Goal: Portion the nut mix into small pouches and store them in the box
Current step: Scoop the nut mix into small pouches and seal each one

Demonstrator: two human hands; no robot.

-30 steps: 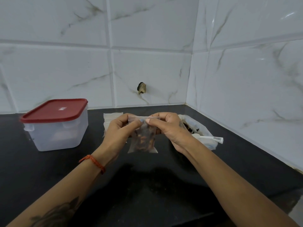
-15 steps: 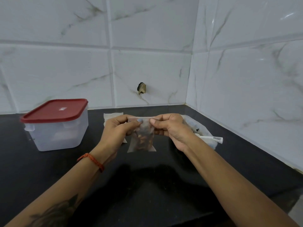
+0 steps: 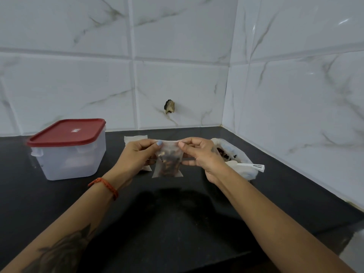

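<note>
Two hands hold one small clear pouch (image 3: 167, 161) of nut mix above the black surface (image 3: 177, 223), and the pouch serves as the reference point here. Left hand (image 3: 137, 154) pinches the pouch's top left corner between thumb and curled fingers; right hand (image 3: 199, 154) pinches the top right corner the same way, so the top edge is stretched flat between them. The pouch hangs upright, its lower half filled with dark brown and tan pieces; whether its bottom edge touches the surface cannot be told. An orange thread bracelet (image 3: 104, 187) sits on the left wrist, below and left of the pouch. Well to the left of the pouch stands the translucent storage box (image 3: 72, 154), its red lid (image 3: 67, 132) closed on top. Just behind the pouch, partly hidden by the left hand, lies a stack of empty pouches (image 3: 136, 137), flat on the surface. To the right of the pouch, behind the right hand, lies an open plastic bag of nut mix (image 3: 230, 152), with a white scoop (image 3: 248, 166) resting at its mouth, handle pointing away from the pouch. Marbled white wall tiles (image 3: 177, 85) rise behind the pouch and along the right side.
</note>
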